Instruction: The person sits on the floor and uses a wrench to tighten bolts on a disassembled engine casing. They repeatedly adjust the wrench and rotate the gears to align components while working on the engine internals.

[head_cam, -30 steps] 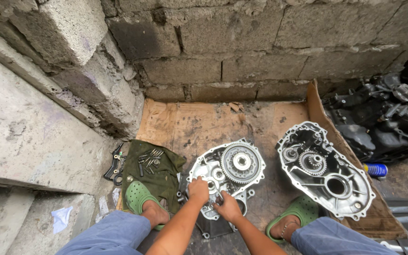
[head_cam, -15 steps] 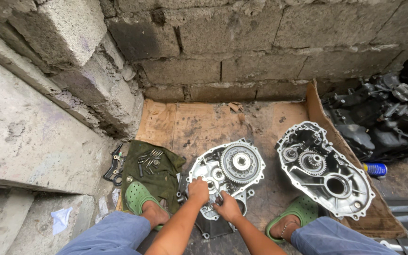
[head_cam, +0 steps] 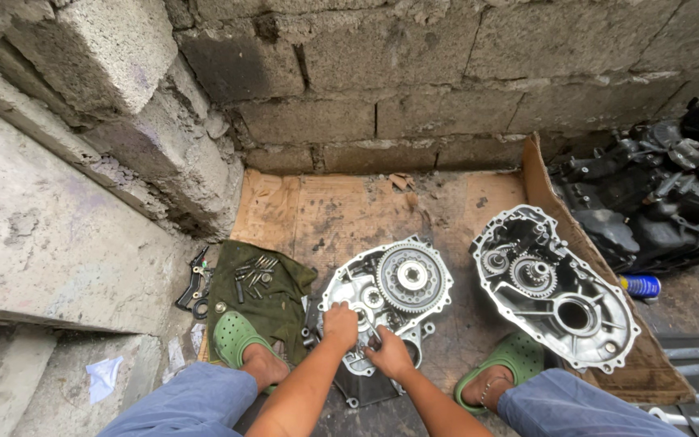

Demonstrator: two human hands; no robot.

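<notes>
Gearbox casing (head_cam: 382,303) on cardboard, under both hands' grip, large gear beyond

Left hand (head_cam: 340,324) and right hand (head_cam: 388,356) lowered close together, fingers curled.

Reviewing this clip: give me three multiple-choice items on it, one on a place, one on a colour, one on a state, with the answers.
1. Where is the green cloth with bolts?
A. left of the near gearbox housing
B. on the second housing
C. against the far wall

2. What colour are the clogs?
A. red
B. green
C. white

3. How is the second housing?
A. open side up, gears showing
B. covered by cloth
C. standing on edge

Answers: 1 A, it lies beside the left foot; 2 B, both are green; 3 A, its gears show.
</notes>
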